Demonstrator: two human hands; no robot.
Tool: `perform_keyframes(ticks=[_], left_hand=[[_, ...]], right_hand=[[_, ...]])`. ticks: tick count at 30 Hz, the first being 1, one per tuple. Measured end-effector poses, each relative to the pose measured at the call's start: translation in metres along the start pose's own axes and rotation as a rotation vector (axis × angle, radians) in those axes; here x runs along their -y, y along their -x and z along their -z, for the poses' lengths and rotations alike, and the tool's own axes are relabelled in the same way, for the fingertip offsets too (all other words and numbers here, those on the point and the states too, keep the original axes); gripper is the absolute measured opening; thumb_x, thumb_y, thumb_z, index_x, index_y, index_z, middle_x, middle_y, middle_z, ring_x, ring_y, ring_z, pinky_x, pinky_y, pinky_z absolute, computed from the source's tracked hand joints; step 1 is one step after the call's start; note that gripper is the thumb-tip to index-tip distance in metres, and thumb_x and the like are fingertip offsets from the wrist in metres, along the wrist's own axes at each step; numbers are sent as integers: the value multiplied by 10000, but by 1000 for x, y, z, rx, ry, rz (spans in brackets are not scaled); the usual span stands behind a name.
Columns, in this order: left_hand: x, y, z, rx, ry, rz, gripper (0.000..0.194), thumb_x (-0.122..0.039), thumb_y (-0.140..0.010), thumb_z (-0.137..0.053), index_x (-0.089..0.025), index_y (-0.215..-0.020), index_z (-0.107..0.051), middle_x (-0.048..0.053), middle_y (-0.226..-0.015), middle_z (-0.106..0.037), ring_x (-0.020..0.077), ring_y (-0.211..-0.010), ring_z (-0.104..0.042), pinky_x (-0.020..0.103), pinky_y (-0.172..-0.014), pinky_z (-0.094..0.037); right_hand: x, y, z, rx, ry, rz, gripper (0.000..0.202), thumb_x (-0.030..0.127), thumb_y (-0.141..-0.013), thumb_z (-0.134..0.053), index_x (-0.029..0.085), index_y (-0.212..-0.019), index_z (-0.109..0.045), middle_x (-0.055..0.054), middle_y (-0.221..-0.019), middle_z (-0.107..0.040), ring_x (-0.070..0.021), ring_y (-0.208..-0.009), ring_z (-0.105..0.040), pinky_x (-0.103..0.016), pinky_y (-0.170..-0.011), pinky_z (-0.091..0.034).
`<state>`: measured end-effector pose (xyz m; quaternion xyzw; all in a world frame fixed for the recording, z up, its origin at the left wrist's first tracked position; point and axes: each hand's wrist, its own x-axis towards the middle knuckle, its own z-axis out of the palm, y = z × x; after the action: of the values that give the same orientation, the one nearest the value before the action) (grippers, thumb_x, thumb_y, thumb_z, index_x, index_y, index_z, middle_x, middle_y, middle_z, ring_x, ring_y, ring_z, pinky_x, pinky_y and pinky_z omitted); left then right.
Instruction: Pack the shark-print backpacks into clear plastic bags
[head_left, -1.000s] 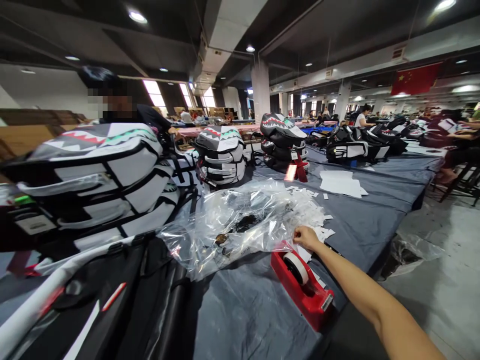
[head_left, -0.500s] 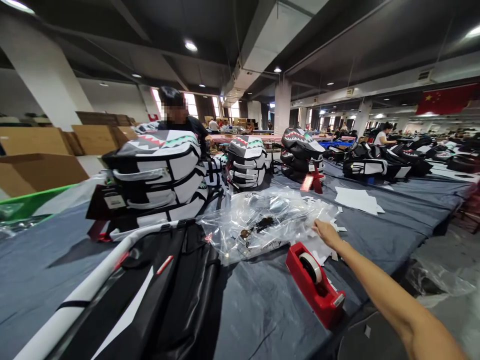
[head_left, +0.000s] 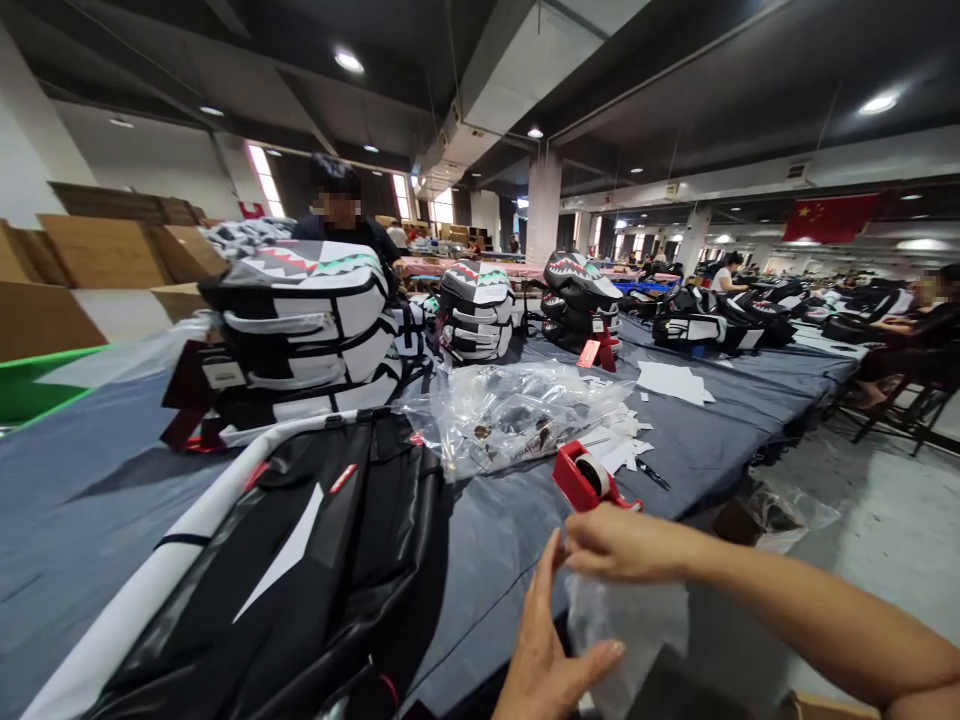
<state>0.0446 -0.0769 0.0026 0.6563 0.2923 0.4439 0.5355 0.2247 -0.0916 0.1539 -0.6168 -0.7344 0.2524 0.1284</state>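
My right hand point(head_left: 619, 543) is closed on the upper edge of a small clear plastic bag point(head_left: 637, 625), which hangs beyond the table's front edge. Just left of the bag, my left hand point(head_left: 546, 640) is spread, thumb and fingers apart. Behind my hands stands a red tape dispenser point(head_left: 581, 478) with a white roll. A large clear plastic bag point(head_left: 517, 415) lies crumpled farther back. At the left, a black backpack point(head_left: 300, 570) with a white edge lies on the grey-blue table cover point(head_left: 480, 560).
Stacked shark-print backpacks point(head_left: 300, 325) with dark red tags stand at the back left; smaller stacks point(head_left: 480, 310) are farther right. Black scissors point(head_left: 652, 474) lie by white paper pieces point(head_left: 619, 440). A person point(head_left: 341, 215) is behind the stack. A green bin point(head_left: 45, 385) is far left.
My right hand has moved from the large plastic bag toward me and now holds a small bag. My left hand has come into view. The view has shifted, and the scissors now show.
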Motion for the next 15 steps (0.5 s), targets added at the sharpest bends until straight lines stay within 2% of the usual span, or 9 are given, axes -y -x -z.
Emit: perform_keyframes(ticks=[2,3,5,6,8,10,12,13,15], left_hand=[[6,-5,-17,112,179,128,850,-707,-647,-779,-126,-1258,-673,163,-1165,-740,321,-1086,-690,406,-959,-553],[9,-3,-19,132,230,194,766,-715,-684,-747,-117,-1162,-717,143,-1038,-769,294,-966,-715,366,-874,-571],[16,5,-11,84,248,277,675,-718,-682,-748,-123,-1000,-758,92,-839,-769,247,-774,-705,308,-729,-563],[18,10,-4,32,238,298,650,-704,-662,-772,-128,-963,-760,76,-803,-763,236,-739,-695,294,-699,-555],[19,18,12,-62,232,333,625,-655,-634,-817,-136,-977,-752,65,-820,-764,235,-751,-699,285,-697,-554],[16,21,24,-105,258,363,649,-616,-614,-848,-134,-1034,-733,74,-872,-769,239,-787,-706,291,-719,-560],[12,19,32,-142,303,367,690,-605,-622,-850,-141,-1112,-703,84,-948,-766,233,-831,-703,289,-744,-557],[10,16,35,-182,319,360,686,-615,-647,-831,-149,-1132,-692,84,-980,-760,224,-847,-696,283,-753,-552],[7,12,41,-280,307,331,609,-649,-725,-760,-154,-1075,-699,71,-963,-741,199,-854,-665,258,-747,-530]], right_hand=[[1,-6,-25,0,-66,-58,135,282,-841,-711,189,-833,-613,56,-649,-536,-92,-583,-464,-216,-534,-283],[-5,-8,-32,-17,-123,-101,243,334,-771,-798,191,-872,-629,68,-637,-535,-91,-574,-469,-213,-525,-282],[-20,-11,-40,-32,-284,-181,539,444,-556,-936,191,-934,-648,89,-617,-533,-88,-554,-459,-208,-506,-279],[-27,-12,-42,-20,-379,-213,633,483,-459,-962,184,-923,-652,93,-609,-534,-87,-549,-453,-207,-501,-282],[-37,-16,-51,-4,-573,-253,675,557,-371,-955,167,-824,-641,84,-604,-542,-90,-560,-460,-211,-517,-315],[-37,-24,-64,-63,-749,-266,648,613,-400,-925,162,-751,-620,64,-631,-571,-104,-599,-498,-225,-571,-371],[-32,-33,-78,-145,-862,-232,602,604,-467,-912,166,-742,-605,56,-663,-593,-111,-634,-527,-234,-620,-399],[-28,-37,-83,-152,-893,-199,577,582,-493,-913,169,-748,-601,57,-668,-595,-112,-640,-533,-235,-631,-401],[-23,-43,-91,-84,-911,-127,533,547,-538,-912,172,-767,-610,54,-676,-603,-119,-649,-545,-238,-638,-408]])
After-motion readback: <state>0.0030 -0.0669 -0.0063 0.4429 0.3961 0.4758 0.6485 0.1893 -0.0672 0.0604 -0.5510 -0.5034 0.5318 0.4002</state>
